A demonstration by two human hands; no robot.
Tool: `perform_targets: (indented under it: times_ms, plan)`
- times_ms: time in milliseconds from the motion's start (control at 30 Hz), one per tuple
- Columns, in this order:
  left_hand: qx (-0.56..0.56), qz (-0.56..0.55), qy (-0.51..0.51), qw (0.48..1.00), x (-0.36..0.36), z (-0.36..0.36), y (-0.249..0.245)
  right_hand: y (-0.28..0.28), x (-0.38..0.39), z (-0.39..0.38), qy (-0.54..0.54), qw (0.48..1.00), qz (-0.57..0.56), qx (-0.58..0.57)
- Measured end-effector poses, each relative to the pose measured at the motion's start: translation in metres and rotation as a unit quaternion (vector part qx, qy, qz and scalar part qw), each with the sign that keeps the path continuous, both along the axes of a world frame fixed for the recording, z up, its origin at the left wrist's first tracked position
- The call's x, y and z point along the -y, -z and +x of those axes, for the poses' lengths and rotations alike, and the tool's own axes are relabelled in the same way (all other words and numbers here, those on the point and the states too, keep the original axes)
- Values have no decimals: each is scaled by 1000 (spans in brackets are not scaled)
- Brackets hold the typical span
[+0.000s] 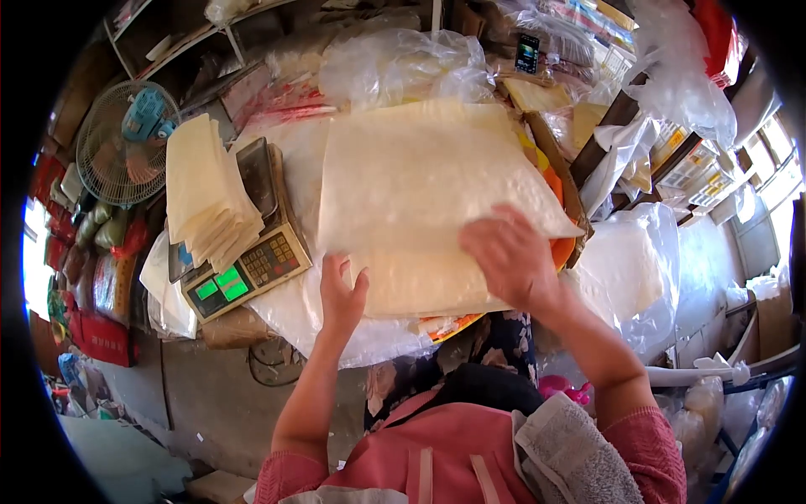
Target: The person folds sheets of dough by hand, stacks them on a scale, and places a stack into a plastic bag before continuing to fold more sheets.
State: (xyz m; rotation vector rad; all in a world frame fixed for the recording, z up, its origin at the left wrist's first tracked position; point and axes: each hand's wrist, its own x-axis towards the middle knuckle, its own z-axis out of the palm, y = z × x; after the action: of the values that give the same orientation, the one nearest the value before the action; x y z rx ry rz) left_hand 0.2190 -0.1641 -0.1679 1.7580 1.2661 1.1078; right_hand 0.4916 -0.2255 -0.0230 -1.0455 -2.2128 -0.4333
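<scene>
A large stack of thin cream-coloured sheets (pixel 420 176) lies on the table before me. My right hand (pixel 508 256) lies flat on the stack's near right part, fingers spread, pressing the top sheet. My left hand (pixel 340 294) touches the near left edge of the stack, fingers apart and slightly curled at the sheets' border. Whether it pinches a sheet is unclear. To the left, a second pile of smaller cream sheets (pixel 206 193) rests on an electronic scale (pixel 243 277) with green displays.
A fan (pixel 126 143) stands at the far left. Clear plastic bags (pixel 395 63) lie behind the stack and more plastic (pixel 630 269) hangs at the right. Cluttered shelves (pixel 663 126) fill the back right. A phone (pixel 527 52) stands at the rear.
</scene>
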Motion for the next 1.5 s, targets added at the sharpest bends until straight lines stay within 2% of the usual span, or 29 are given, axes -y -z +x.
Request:
perform_targets:
  times_ms: [100,200,233,300,333,367,433,467,500,533,567,600,633,667,767,900,1000,1100,1167,1200,1233,1267,1300,1333,1400,1467,1500]
  plan:
    - [83,163,-68,981,9,26,-30,37,24,5,-8,996,-89,-5]
    - [-108,238,66,963,11,11,-24,57,41,20,-6,985,-175,-1]
    - [-166,282,171,929,4,0,-20,51,49,22,-11,978,-207,-14]
    - [-73,34,170,982,25,-4,-25,21,59,21,-35,970,-240,-31]
    - [-26,-92,164,982,33,-6,-32,-4,64,17,-12,968,-247,-33]
    - [51,-112,146,982,34,-6,-35,-30,68,11,11,966,-255,-35]
    - [202,-149,107,962,32,-5,-41,-46,63,20,77,955,-285,-28]
    - [214,-158,97,959,27,-4,-46,-40,49,36,93,952,-293,1]
    - [225,-166,86,956,17,-3,-52,-41,28,43,128,935,-330,-26]
    - [237,-174,75,953,6,0,-58,-43,1,47,158,934,-319,-22]
    - [152,-133,28,979,-4,8,-65,-40,-28,50,183,930,-320,-20]
    - [137,-77,-20,987,-12,20,-67,-30,-58,51,219,917,-334,-10]
    - [2,97,-77,992,-22,27,-64,-15,-89,53,255,903,-346,-1]
    - [-132,267,-131,946,-31,34,-58,6,-120,57,239,910,-338,18]
    - [-357,282,55,889,-33,52,-37,79,-190,66,225,915,-333,30]
    - [-396,226,137,879,-22,67,5,142,-222,59,278,912,-276,120]
    - [-413,218,145,872,-25,67,25,155,-218,60,283,935,-154,150]
    - [-410,249,157,863,-29,63,33,125,-183,49,247,963,58,89]
    - [-430,263,161,848,-35,62,30,102,-138,38,190,969,-160,-15]
    - [-432,243,168,852,-38,62,27,70,-107,25,173,923,-333,-87]
    - [-434,223,176,855,-40,62,22,48,-77,13,152,842,-494,-156]
    - [-435,202,185,857,-41,63,17,82,-60,25,-31,719,-634,-282]
    - [-431,168,191,866,-40,64,8,79,-36,21,-69,590,-737,-322]
    - [-425,136,196,873,-39,66,-4,83,-14,19,-53,500,-761,-410]
    - [-425,88,208,877,-28,70,-24,107,-4,29,3,332,-677,-657]
    - [-438,53,219,870,-11,76,-37,105,-11,41,11,368,-524,-768]
    - [-419,85,213,878,-3,78,-37,101,-17,45,14,378,-440,-814]
